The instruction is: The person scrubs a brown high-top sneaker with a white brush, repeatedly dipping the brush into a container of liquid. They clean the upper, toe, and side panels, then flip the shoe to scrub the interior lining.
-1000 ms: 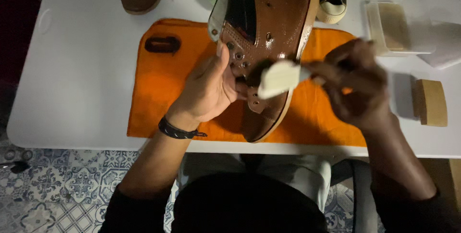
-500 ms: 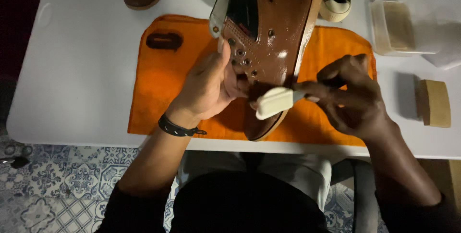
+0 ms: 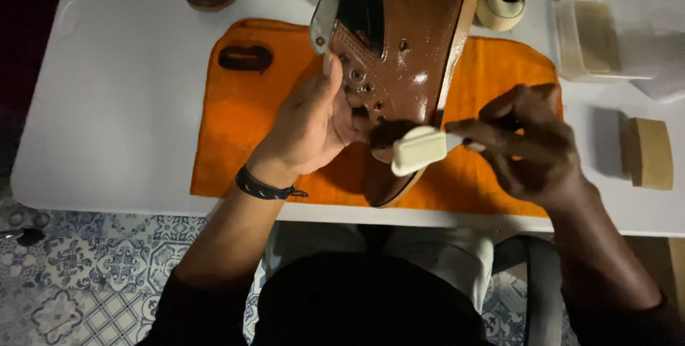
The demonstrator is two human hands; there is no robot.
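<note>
Head view: clear box [image 3: 603, 39] with tan block inside, far right on white table [image 3: 114, 103]; tan brush block [image 3: 648, 153] just below it, apart. No labels readable. Brown shoe [image 3: 410, 53] over orange cloth [image 3: 242, 139], long axis near vertical in frame, one narrow end toward the person, tilted on its side, wet sheen. Left hand [image 3: 310, 128] grips shoe at eyelets. Right hand [image 3: 531, 146] closed on white brush [image 3: 421, 150], head against shoe's near end.
</note>
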